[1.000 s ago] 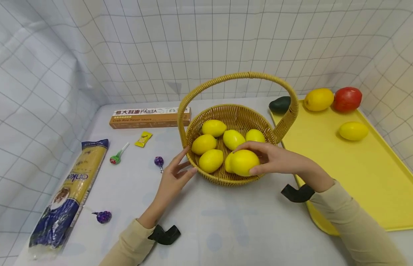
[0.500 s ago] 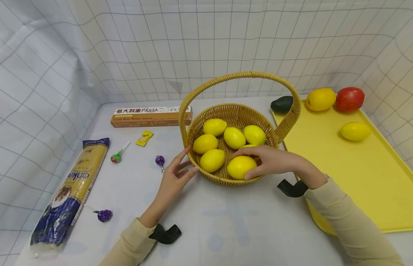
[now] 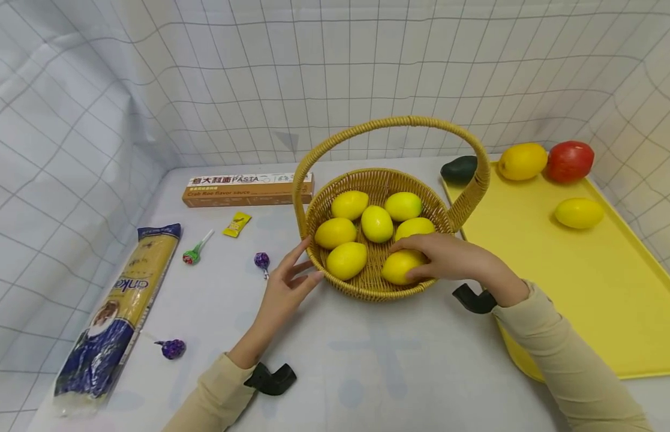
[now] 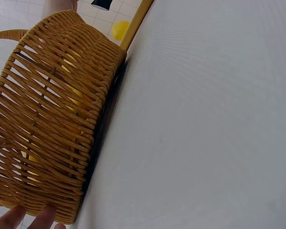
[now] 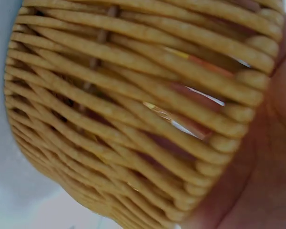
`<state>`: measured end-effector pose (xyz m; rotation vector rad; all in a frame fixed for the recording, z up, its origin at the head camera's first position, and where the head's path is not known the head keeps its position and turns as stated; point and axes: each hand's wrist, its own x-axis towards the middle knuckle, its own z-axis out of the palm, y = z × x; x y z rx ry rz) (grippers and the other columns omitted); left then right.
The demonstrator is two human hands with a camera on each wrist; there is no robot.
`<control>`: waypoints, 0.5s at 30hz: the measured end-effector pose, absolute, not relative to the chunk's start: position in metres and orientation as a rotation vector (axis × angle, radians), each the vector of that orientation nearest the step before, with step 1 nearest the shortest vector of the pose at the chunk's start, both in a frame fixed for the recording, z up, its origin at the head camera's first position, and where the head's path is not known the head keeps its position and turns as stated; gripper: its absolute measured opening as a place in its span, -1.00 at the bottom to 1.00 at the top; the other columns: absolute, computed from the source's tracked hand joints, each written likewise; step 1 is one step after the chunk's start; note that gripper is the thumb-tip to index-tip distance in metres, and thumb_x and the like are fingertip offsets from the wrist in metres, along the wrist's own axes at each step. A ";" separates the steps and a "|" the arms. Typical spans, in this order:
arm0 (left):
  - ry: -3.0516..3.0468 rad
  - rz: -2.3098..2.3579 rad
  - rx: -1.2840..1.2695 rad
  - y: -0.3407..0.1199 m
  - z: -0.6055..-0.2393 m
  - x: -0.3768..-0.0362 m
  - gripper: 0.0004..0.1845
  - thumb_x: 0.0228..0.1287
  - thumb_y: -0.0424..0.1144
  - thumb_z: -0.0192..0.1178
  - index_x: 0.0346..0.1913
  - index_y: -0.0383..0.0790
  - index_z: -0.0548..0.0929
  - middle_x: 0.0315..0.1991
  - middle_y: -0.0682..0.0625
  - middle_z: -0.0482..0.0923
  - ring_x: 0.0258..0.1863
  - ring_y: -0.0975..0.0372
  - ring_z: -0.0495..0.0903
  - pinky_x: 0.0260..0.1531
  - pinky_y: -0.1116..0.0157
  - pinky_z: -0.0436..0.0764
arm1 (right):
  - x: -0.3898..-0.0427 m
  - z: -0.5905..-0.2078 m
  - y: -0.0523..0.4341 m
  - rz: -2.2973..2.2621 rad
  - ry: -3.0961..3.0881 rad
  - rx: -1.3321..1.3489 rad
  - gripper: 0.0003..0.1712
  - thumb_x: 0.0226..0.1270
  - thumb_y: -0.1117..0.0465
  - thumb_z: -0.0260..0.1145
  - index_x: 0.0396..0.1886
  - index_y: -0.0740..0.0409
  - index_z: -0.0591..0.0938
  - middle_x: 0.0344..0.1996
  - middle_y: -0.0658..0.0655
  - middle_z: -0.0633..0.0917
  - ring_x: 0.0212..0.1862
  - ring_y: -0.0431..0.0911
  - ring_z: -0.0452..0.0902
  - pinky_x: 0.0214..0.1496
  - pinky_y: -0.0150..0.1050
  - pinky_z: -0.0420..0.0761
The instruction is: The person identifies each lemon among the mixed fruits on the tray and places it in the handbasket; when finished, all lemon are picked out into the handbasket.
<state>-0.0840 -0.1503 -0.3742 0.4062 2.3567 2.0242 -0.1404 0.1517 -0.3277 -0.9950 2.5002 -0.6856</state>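
Right hand [image 3: 453,259] reaches over the near right rim of the wicker basket [image 3: 367,287], fingers curled over a lemon [image 3: 400,266] that lies inside the basket at its near right side; the grip covers the top of the fruit. Six other lemons [image 3: 376,223] lie in the basket, far and left of the held one. Left hand [image 3: 283,284] rests on the bench [image 3: 378,372] at the basket's near left side, fingers straight and spread, fingertips [image 3: 316,276] touching the outer wall; it holds nothing. The left wrist view shows the basket wall [image 4: 52,129] close up with fingertips at its base. Right of the basket, a yellow tray [image 3: 583,288] carries one lemon, a larger yellow fruit, a red fruit and a dark green one. Left on the bench: a pasta box [image 3: 247,188], a spaghetti bag [image 3: 121,306], lollipops.
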 end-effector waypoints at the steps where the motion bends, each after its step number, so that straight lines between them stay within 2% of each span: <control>1: 2.360 2.019 0.403 -0.149 -0.371 -0.083 -0.35 0.25 -0.52 0.14 0.39 -0.40 0.18 0.37 -0.23 0.12 0.12 -0.14 0.39 0.05 -0.04 0.42 | -0.139 -0.327 0.153 -0.690 2.507 -0.991 -0.46 0.24 0.17 0.35 0.21 0.17 0.50 0.10 0.09 0.53 0.09 -0.03 0.42 0.11 -0.05 0.41; 7: 2.361 2.014 0.393 -0.149 -0.370 -0.082 -0.35 0.25 -0.52 0.15 0.39 -0.38 0.19 0.37 -0.22 0.13 0.12 -0.13 0.40 0.05 -0.03 0.42 | -0.125 -0.314 0.174 -0.708 2.610 -1.025 -0.51 0.28 0.25 0.29 0.21 0.19 0.49 0.09 0.07 0.54 0.09 -0.03 0.42 0.09 -0.04 0.43; 11: 2.369 2.019 0.407 -0.153 -0.386 -0.087 -0.34 0.26 -0.44 0.18 0.40 -0.23 0.23 0.37 -0.08 0.16 0.11 -0.03 0.42 0.04 0.03 0.45 | -0.111 -0.293 0.221 -0.773 2.546 -1.141 -0.52 0.33 0.20 0.25 0.25 0.03 0.47 0.14 -0.07 0.51 0.14 -0.13 0.40 0.15 -0.28 0.38; 13: 2.374 2.022 0.407 -0.154 -0.394 -0.090 -0.34 0.26 -0.40 0.20 0.40 -0.16 0.25 0.36 -0.02 0.17 0.11 0.02 0.43 0.03 0.06 0.46 | -0.111 -0.289 0.255 -0.830 2.543 -1.175 -0.52 0.32 0.27 0.25 0.24 0.02 0.47 0.15 -0.09 0.51 0.14 -0.22 0.39 0.13 -0.44 0.34; 15: 2.379 2.022 0.402 -0.154 -0.398 -0.091 -0.34 0.26 -0.38 0.21 0.40 -0.14 0.26 0.36 0.01 0.18 0.11 0.04 0.44 0.02 0.07 0.47 | -0.116 -0.289 0.292 -0.929 2.606 -1.073 -0.51 0.31 0.40 0.21 0.23 0.10 0.48 0.12 -0.06 0.53 0.10 -0.26 0.41 0.06 -0.53 0.36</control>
